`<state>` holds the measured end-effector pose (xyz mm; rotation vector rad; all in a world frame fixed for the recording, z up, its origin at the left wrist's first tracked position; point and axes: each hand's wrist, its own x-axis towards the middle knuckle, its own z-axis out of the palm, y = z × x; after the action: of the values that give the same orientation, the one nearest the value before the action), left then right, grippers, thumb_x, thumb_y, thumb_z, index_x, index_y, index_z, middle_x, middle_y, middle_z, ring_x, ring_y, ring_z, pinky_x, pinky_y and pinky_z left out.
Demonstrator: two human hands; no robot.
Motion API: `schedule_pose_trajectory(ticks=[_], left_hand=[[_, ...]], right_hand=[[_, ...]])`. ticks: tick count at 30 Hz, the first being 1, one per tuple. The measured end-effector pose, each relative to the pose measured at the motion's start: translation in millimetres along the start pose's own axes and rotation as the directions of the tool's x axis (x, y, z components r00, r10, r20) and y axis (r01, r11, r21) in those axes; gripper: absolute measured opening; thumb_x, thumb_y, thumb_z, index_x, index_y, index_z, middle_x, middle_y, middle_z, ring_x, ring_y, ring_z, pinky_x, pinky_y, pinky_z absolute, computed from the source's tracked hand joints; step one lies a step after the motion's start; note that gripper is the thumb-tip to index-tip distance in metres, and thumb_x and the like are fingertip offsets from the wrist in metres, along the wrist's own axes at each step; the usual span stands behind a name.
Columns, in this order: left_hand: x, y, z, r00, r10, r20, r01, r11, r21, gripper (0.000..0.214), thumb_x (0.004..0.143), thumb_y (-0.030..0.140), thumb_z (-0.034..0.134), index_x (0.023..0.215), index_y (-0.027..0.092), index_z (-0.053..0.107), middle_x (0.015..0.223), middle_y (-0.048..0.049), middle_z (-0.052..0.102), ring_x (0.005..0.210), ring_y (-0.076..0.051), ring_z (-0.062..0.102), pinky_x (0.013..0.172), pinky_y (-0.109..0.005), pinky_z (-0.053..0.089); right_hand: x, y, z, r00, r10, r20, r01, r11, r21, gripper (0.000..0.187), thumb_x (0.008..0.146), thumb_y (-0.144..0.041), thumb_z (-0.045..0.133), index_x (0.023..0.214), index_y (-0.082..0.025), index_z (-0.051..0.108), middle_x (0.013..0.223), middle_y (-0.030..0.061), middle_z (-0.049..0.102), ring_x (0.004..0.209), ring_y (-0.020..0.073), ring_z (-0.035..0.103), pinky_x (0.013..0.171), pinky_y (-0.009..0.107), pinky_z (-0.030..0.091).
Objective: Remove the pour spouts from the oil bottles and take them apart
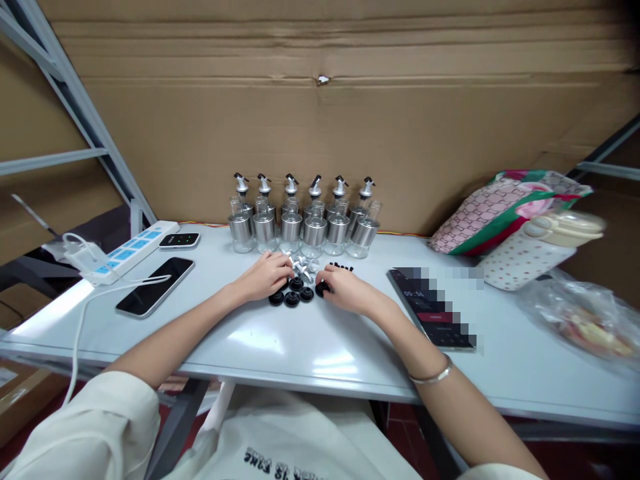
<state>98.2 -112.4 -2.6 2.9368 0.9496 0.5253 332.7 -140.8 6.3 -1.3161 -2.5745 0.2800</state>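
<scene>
White table (300, 333), bottles (315, 234) along back; right grip (346, 289) holding black stopper (321, 289) (left grip (264, 275) unclear).

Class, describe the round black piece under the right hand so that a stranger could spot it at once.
From the two rows of bottles, come toward the viewer to the cluster of round black pieces on the white table. The target piece lies right of that cluster, partly covered by the right hand; its neighbours lie clear of that hand.
</scene>
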Motion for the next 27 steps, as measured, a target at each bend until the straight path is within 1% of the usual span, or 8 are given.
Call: schedule_pose_trajectory(ticks=[6, 11, 16, 18, 20, 23, 25, 27], left_hand=[[0, 1, 5.3, 1.0, 0.004, 0.003, -0.003, 0.993, -0.121, 0.027, 0.09, 0.017, 0.036, 0.102, 0.015, 0.06, 0.108, -0.01, 0.059, 0.095, -0.018, 0.058, 0.085, -0.03, 0.045], [0, 1, 5.5, 1.0, 0.021, -0.007, -0.022, 0.992, -0.122, 0.025, 0.09, 0.016, 0.036, 0.1, 0.015, 0.06, 0.107, -0.0107, 0.06, 0.095, -0.019, 0.059, 0.085, -0.031, 0.047], [0, 1, 4.7, 0.999, 0.05, -0.015, -0.051, 0.994, -0.099, 0.022, 0.088, 0.015, 0.039, 0.095, 0.016, 0.059, 0.097, -0.0083, 0.063, 0.088, -0.018, 0.06, 0.08, -0.029, 0.047], [0, 1, 4.2, 0.998, 0.054, -0.012, -0.054, 0.996, -0.072, 0.022, 0.089, 0.015, 0.038, 0.096, 0.016, 0.059, 0.096, -0.0081, 0.063, 0.088, -0.018, 0.06, 0.079, -0.029, 0.046], [0, 1, 2.5, 0.998, 0.053, -0.015, -0.054, 0.998, -0.043, 0.024, 0.091, 0.017, 0.036, 0.097, 0.016, 0.059, 0.097, -0.0083, 0.063, 0.088, -0.018, 0.06, 0.08, -0.029, 0.046], [0, 7, -3.1, 0.997, 0.051, -0.054, -0.053, 0.998, -0.036, 0.03, 0.095, 0.023, 0.031, 0.101, 0.015, 0.059, 0.1, -0.0096, 0.064, 0.091, -0.019, 0.06, 0.081, -0.031, 0.044], [-1, 14, -6.9, 0.994, 0.076, -0.074, -0.08, 0.995, -0.054, 0.033, 0.096, 0.031, 0.031, 0.106, 0.014, 0.058, 0.106, -0.0115, 0.063, 0.097, -0.021, 0.059, 0.085, -0.033, 0.044], [0, 23, -8.4, 0.991, 0.12, -0.06, -0.125, 0.989, -0.076, 0.036, 0.095, 0.039, 0.036, 0.113, 0.015, 0.056, 0.115, -0.0131, 0.061, 0.105, -0.023, 0.057, 0.09, -0.035, 0.042]], right_hand=[[6, -2, 13, 0.999, -0.029, -0.042, 0.029, 1.0, 0.007, 0.038, 0.076, 0.003, 0.044, 0.102, -0.014, 0.066, 0.097, 0.0114, 0.062, 0.082, 0.0187, 0.061, 0.077, 0.03, 0.047], [6, -3, 15, 0.993, -0.086, -0.076, 0.086, 0.996, -0.01, 0.042, 0.078, 0.002, 0.044, 0.111, -0.016, 0.063, 0.102, 0.0103, 0.062, 0.09, 0.0181, 0.061, 0.083, 0.029, 0.045], [7, -8, 17, 0.997, -0.058, -0.053, 0.053, 0.995, -0.083, 0.038, 0.081, -0.002, 0.043, 0.11, -0.015, 0.064, 0.101, 0.0123, 0.062, 0.092, 0.0216, 0.06, 0.081, 0.033, 0.046], [6, -8, 11, 0.995, -0.072, -0.069, 0.068, 0.996, -0.052, 0.037, 0.081, -0.005, 0.046, 0.112, -0.015, 0.063, 0.103, 0.0124, 0.062, 0.092, 0.0219, 0.061, 0.081, 0.034, 0.046], [4, -4, 1, 0.986, -0.086, -0.143, 0.09, 0.996, 0.021, 0.037, 0.081, -0.005, 0.047, 0.112, -0.017, 0.063, 0.104, 0.0109, 0.063, 0.091, 0.0202, 0.061, 0.083, 0.033, 0.047], [-1, 10, -19, 0.962, -0.034, -0.269, 0.055, 0.996, 0.072, 0.036, 0.08, 0.0, 0.039, 0.099, -0.015, 0.067, 0.094, 0.0092, 0.066, 0.083, 0.0178, 0.062, 0.079, 0.03, 0.047], [-4, 19, -30, 0.96, 0.028, -0.277, -0.01, 0.998, 0.067, 0.033, 0.079, 0.001, 0.04, 0.088, -0.014, 0.068, 0.086, 0.0083, 0.067, 0.08, 0.0175, 0.061, 0.075, 0.029, 0.047], [-6, 26, -37, 0.974, 0.09, -0.209, -0.078, 0.995, 0.061, 0.029, 0.078, 0.001, 0.044, 0.082, -0.014, 0.068, 0.083, 0.0074, 0.069, 0.077, 0.017, 0.062, 0.074, 0.027, 0.047]])
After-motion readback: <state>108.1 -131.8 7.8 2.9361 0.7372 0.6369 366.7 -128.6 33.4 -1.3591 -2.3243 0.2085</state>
